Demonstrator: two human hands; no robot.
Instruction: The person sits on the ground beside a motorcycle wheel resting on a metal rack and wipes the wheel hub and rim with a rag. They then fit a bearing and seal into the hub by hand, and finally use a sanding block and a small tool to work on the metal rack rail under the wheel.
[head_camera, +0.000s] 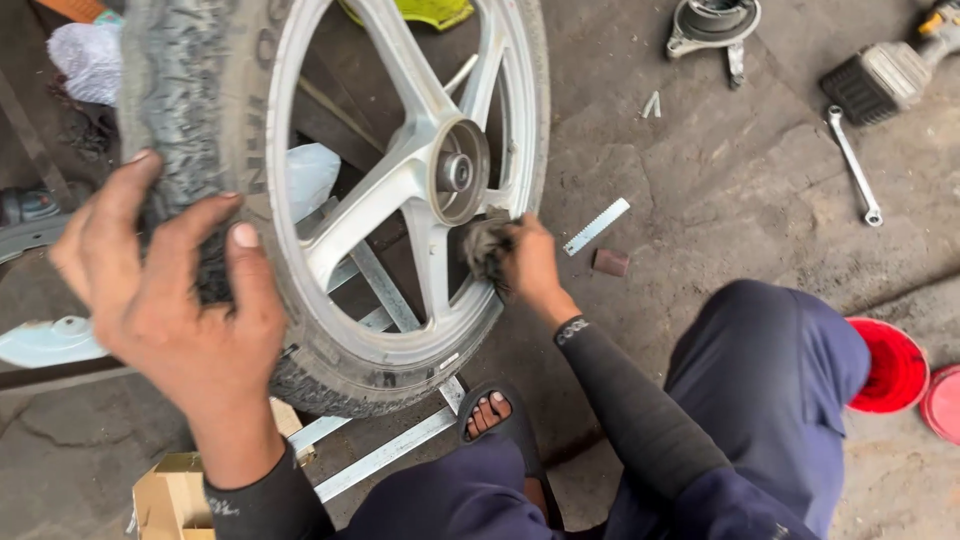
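A motorcycle wheel (420, 170) with silver alloy spokes and a black treaded tyre (185, 90) stands upright on a metal frame. My left hand (170, 300) grips the tyre tread at the near left side. My right hand (525, 265) holds a dark rag (487, 248) pressed against the rim and a spoke just below the hub (458, 172). Both arms wear dark long sleeves.
On the concrete floor lie a toothed metal strip (597, 226), a small brown block (610, 262), a spanner (853, 166), a metal part (712, 25) and a power tool (890, 72). Red bowls (890, 368) stand at right. A cardboard box (170, 495) sits at bottom left.
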